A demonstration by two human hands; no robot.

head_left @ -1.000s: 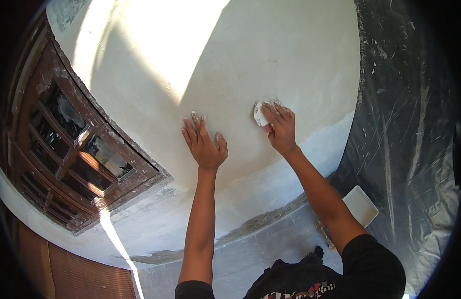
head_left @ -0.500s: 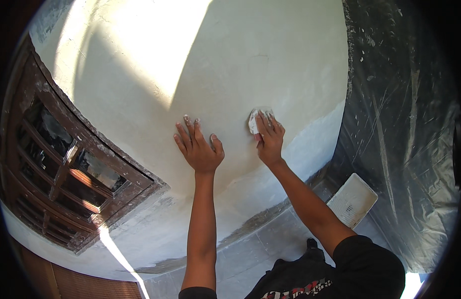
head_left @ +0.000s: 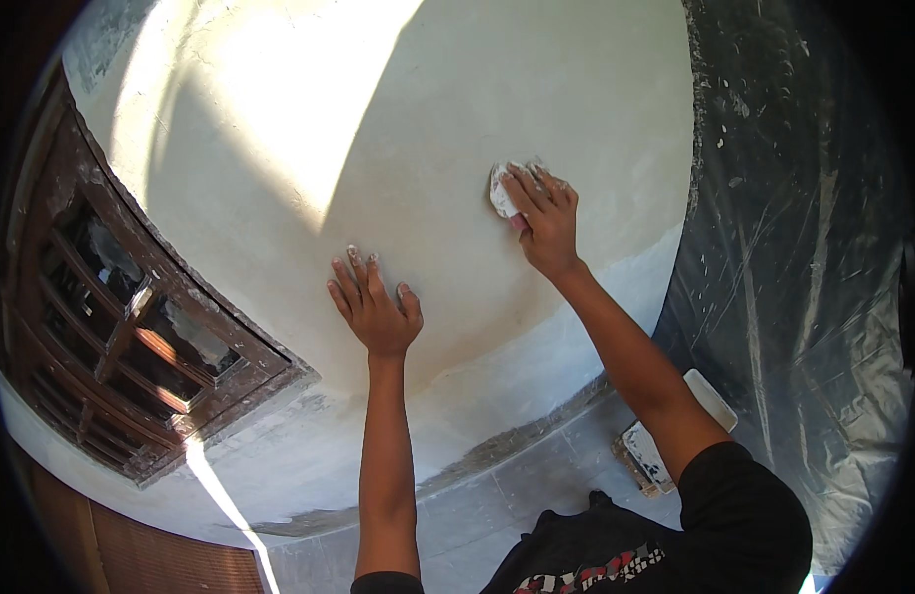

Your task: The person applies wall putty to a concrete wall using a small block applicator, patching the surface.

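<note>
In front of me stands a pale plastered wall [head_left: 447, 119], with a darker, damp-looking patch around my hands. My right hand [head_left: 552, 223] is closed over a white-smeared pad [head_left: 500, 194] with a reddish edge and presses it to the wall; its exact kind is hard to make out. Lower and to the left, my left hand [head_left: 380, 313] lies against the wall with its fingers spread and holds nothing. White residue coats several fingertips on both hands.
A brown wooden window frame [head_left: 205, 292] with panes and bars is set in the wall at left. Dark plastic sheeting [head_left: 784, 257] hangs at right. On the grey tiled floor [head_left: 522, 485] a white tray [head_left: 713, 398] and a stained flat container [head_left: 645, 447] sit partly behind my right arm.
My right hand has moved up the wall with the pad. The left hand has shifted slightly down and left, still spread. The stained container has come into sight beside my right arm.
</note>
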